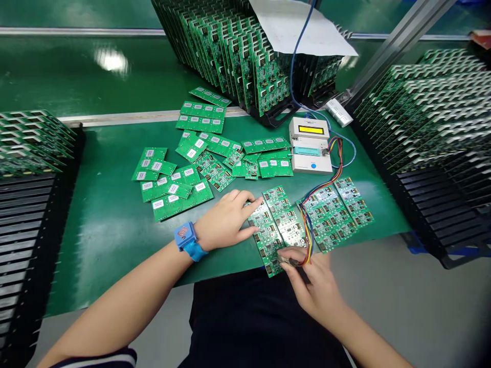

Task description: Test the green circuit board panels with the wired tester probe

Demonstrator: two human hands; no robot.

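Observation:
My left hand (228,220), with a blue watch (186,240) at the wrist, rests with fingers apart on the left edge of a green circuit board panel (267,237). A second panel (284,214) lies close against its right side. My right hand (312,278) pinches a small connector (286,260) at the end of a multicoloured wire bundle (308,225). The connector is at the lower part of the left panel; its exact contact is hidden by my fingers. The wires run up to a white programmer box (310,145) with a lit yellow display.
Loose boards with white labels (184,197) lie left of the programmer. More panels (330,217) sit to the right. Board racks stand at the back (230,56), left (34,143) and right (433,112). A blue cable (294,66) hangs past white paper (303,28).

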